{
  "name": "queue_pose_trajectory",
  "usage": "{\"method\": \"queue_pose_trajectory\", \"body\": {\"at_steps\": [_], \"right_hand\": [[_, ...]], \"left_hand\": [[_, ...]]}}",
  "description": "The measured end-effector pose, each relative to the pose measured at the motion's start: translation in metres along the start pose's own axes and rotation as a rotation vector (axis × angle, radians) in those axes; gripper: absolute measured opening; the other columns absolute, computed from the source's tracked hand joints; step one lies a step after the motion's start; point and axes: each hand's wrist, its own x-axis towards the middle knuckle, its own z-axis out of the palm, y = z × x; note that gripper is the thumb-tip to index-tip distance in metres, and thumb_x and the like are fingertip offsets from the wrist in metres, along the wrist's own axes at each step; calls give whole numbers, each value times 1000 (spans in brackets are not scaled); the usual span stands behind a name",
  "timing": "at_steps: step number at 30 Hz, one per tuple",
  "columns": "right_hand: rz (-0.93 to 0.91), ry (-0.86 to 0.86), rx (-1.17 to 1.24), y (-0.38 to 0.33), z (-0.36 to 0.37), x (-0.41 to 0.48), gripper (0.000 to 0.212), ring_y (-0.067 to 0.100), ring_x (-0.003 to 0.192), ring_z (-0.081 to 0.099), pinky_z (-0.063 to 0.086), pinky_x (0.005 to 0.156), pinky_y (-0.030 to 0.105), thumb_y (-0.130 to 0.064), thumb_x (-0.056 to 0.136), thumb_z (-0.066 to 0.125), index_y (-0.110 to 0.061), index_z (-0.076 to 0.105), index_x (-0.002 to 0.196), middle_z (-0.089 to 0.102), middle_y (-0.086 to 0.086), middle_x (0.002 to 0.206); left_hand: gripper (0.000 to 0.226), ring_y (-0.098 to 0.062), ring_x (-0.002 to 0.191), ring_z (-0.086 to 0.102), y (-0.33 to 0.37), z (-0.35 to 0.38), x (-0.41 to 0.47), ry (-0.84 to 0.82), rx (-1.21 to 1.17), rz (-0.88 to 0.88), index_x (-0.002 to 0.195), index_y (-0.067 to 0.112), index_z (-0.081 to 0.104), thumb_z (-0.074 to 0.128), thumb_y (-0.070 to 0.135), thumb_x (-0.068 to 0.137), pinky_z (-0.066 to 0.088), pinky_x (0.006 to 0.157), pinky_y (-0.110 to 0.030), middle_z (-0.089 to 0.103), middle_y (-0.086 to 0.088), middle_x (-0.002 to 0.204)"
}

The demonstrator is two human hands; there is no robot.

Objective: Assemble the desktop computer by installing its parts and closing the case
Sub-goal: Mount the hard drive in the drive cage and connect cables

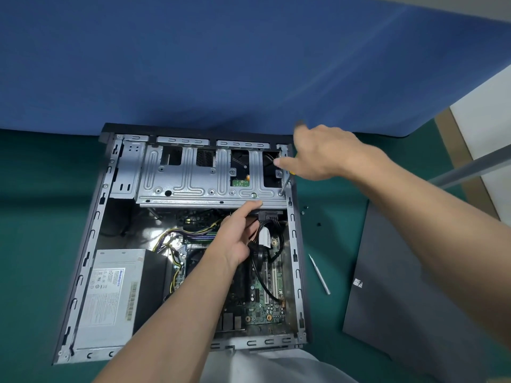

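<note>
An open desktop case [91, 239] lies flat on the green mat. A metal drive cage [193, 178] spans its far end, above the motherboard [260, 299] and the grey power supply [110, 294] at near left. My left hand [237, 233] reaches into the case, its straight fingers touching the cage's front edge next to black cables [265, 239]. My right hand [320, 156] grips a screwdriver [286, 181] with a yellow handle. Its shaft points down at a screw at the cage's right corner.
The dark side panel [414, 294] lies on the mat to the right of the case. A thin silver tool [320, 275] and a few small screws [304, 210] lie between them. A blue partition [221, 64] stands behind the case.
</note>
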Motion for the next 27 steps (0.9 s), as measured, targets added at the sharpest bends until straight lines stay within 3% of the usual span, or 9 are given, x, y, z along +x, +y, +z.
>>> {"method": "queue_pose_trajectory", "body": {"at_steps": [4, 7, 10, 12, 14, 18, 21, 23, 27], "right_hand": [[-68, 38, 91, 5, -3, 1, 27, 35, 83, 48, 36, 62, 34, -37, 92, 54, -14, 43, 86, 42, 5, 79], [-34, 159, 47, 1, 6, -4, 43, 34, 77, 39, 33, 67, 37, -42, 98, 43, -15, 31, 66, 34, 4, 71], [-6, 48, 19, 1, 4, -3, 43, 30, 81, 39, 33, 68, 36, -54, 93, 47, -15, 35, 80, 38, 3, 82], [-28, -82, 33, 4, -4, -1, 37, 28, 79, 46, 35, 60, 34, -47, 90, 55, -14, 38, 92, 46, 2, 87], [-43, -64, 46, 5, -8, 0, 28, 29, 76, 48, 35, 56, 33, -37, 91, 56, -14, 42, 83, 49, 5, 83], [22, 80, 25, 1, -2, -5, 45, 33, 77, 40, 33, 69, 36, -44, 97, 44, -17, 32, 64, 34, 3, 71], [15, -21, -36, 3, -1, -5, 42, 30, 82, 40, 33, 70, 37, -54, 93, 44, -16, 34, 79, 36, 2, 79], [-32, -101, -23, 6, -4, -4, 35, 30, 80, 47, 38, 65, 36, -46, 91, 52, -16, 34, 89, 43, 2, 85], [-57, 44, 32, 4, -2, -7, 40, 26, 62, 38, 33, 60, 34, -36, 94, 54, -19, 31, 66, 34, 2, 71]], "left_hand": [[35, -14, 85, 68, 0, -1, 0, -18, 7, -4, 104, 20, 64, 79, 25, 73, 51, 44, -20, 71, -2, 95], [34, -15, 88, 66, 0, -1, 1, -25, 25, -2, 103, 20, 64, 79, 26, 73, 53, 46, -21, 70, -3, 100], [30, -14, 84, 67, 0, -1, 0, -27, 42, -3, 100, 21, 65, 79, 27, 74, 51, 44, -20, 71, -2, 96], [23, -12, 75, 68, 0, -2, 1, -34, 40, -5, 93, 21, 67, 79, 26, 74, 51, 43, -21, 72, -1, 90], [16, -10, 68, 69, 1, -2, 0, -35, 39, -8, 85, 21, 67, 78, 26, 75, 48, 38, -20, 72, 0, 84], [13, -9, 64, 68, 0, -2, 1, -30, 33, -5, 81, 21, 68, 79, 24, 74, 47, 36, -19, 72, 1, 79], [15, -11, 71, 68, 0, -2, 2, -24, 33, -5, 83, 21, 68, 79, 24, 73, 47, 37, -19, 73, 0, 83], [17, -12, 74, 68, -1, -3, 3, -22, 32, -5, 85, 22, 67, 80, 25, 73, 46, 35, -19, 72, 0, 85], [25, -13, 85, 66, -2, -3, 6, -6, 45, 4, 92, 23, 66, 80, 27, 72, 50, 45, -19, 71, 0, 94]]}}
